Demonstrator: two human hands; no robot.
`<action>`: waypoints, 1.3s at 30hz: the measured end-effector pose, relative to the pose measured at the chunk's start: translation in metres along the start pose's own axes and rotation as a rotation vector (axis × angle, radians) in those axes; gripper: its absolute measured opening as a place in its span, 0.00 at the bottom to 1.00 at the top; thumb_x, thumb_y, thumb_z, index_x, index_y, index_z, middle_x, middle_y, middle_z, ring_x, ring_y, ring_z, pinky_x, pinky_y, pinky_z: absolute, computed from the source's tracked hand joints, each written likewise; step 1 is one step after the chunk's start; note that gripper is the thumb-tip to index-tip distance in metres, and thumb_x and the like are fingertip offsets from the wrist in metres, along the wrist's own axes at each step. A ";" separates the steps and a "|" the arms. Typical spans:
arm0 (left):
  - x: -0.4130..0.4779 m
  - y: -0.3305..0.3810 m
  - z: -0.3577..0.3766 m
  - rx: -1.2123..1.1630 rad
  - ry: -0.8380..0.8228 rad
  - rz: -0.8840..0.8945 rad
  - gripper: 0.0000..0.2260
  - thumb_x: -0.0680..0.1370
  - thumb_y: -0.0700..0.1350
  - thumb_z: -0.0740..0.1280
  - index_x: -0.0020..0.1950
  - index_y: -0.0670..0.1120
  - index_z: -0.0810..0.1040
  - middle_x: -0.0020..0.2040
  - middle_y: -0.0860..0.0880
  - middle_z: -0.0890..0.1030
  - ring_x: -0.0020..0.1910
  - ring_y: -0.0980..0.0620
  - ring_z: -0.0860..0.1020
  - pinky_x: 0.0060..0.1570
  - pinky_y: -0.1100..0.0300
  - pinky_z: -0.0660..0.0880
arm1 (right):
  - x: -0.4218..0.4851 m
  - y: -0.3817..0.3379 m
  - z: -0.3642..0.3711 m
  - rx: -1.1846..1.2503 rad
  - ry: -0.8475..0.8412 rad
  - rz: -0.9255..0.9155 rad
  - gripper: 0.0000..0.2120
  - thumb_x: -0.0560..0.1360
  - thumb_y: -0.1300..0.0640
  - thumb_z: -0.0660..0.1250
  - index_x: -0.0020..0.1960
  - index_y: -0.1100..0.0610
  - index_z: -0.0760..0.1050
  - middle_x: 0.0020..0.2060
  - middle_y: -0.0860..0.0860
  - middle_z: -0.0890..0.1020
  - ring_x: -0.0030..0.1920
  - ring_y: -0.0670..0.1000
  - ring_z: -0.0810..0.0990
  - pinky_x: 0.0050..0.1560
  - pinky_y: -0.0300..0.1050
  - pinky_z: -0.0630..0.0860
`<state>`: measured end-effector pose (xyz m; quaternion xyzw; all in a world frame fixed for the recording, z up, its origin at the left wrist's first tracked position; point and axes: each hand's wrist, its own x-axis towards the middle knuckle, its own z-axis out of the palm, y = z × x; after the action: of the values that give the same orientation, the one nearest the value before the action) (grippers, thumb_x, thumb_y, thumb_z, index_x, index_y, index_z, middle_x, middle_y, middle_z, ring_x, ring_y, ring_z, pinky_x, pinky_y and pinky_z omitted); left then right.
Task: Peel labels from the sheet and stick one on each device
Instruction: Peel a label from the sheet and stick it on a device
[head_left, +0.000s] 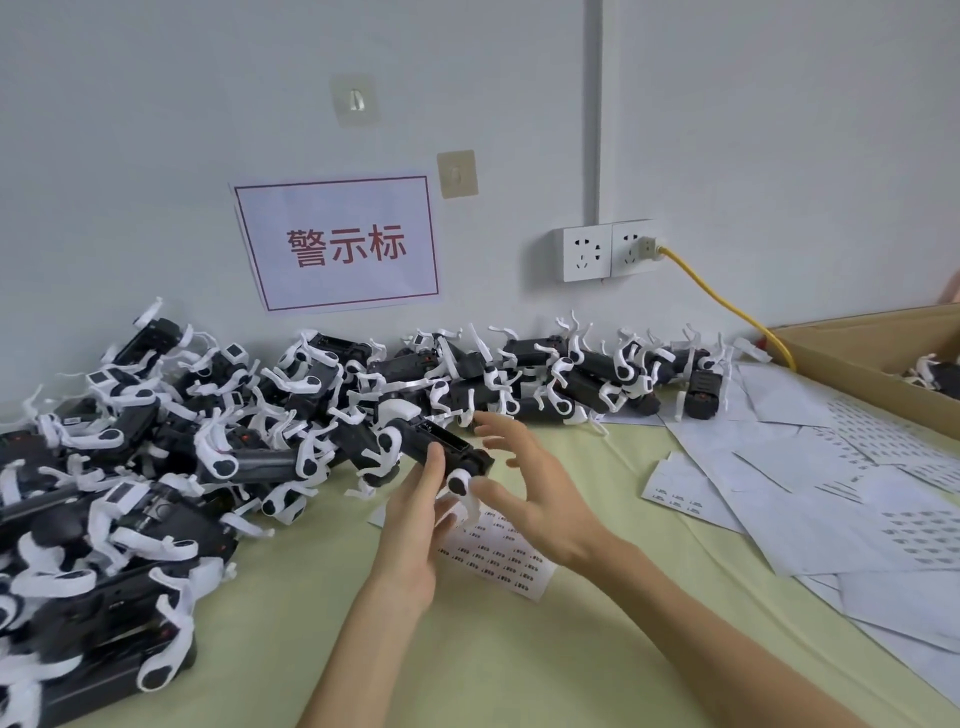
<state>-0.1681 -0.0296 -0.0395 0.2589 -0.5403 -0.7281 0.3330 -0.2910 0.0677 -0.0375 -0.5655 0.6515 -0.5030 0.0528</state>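
Note:
My left hand (415, 525) grips one black device (449, 449) with white plastic clips, held just above the table near the middle of the view. Its thumb lies along the device's side. My right hand (524, 478) hovers right beside the device with fingers spread and straight, holding nothing that I can see. Under both hands lies the label sheet (498, 556), white with rows of small printed labels. A large heap of the same black and white devices (171, 457) covers the left of the table and runs along the wall.
Used white backing sheets (831, 493) are strewn over the right of the yellow-green table (467, 649). A cardboard box (872, 364) with more devices stands at the far right. A yellow cable (727, 306) runs from the wall socket (608, 252). A red-framed sign (343, 244) hangs on the wall.

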 end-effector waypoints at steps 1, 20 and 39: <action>-0.001 0.000 0.002 0.015 -0.012 0.004 0.24 0.75 0.67 0.65 0.65 0.56 0.82 0.64 0.53 0.84 0.63 0.51 0.79 0.68 0.50 0.71 | 0.001 0.001 -0.002 0.031 -0.030 0.043 0.30 0.75 0.39 0.66 0.75 0.42 0.65 0.66 0.41 0.75 0.65 0.38 0.74 0.65 0.41 0.71; 0.004 0.003 -0.001 -0.304 -0.129 0.003 0.26 0.81 0.64 0.56 0.65 0.49 0.82 0.63 0.44 0.84 0.59 0.44 0.83 0.48 0.51 0.82 | 0.005 0.001 0.001 -0.097 0.027 -0.142 0.36 0.70 0.51 0.80 0.75 0.46 0.72 0.61 0.44 0.73 0.60 0.42 0.73 0.64 0.36 0.70; -0.005 0.000 0.009 0.170 -0.121 0.178 0.22 0.82 0.64 0.55 0.69 0.57 0.78 0.58 0.52 0.86 0.54 0.48 0.86 0.46 0.60 0.81 | -0.003 -0.004 -0.001 -0.190 -0.068 -0.219 0.38 0.74 0.55 0.72 0.80 0.42 0.62 0.80 0.45 0.59 0.68 0.47 0.73 0.65 0.47 0.75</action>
<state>-0.1714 -0.0198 -0.0370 0.1930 -0.6400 -0.6614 0.3401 -0.2879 0.0717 -0.0357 -0.6523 0.6286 -0.4222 -0.0339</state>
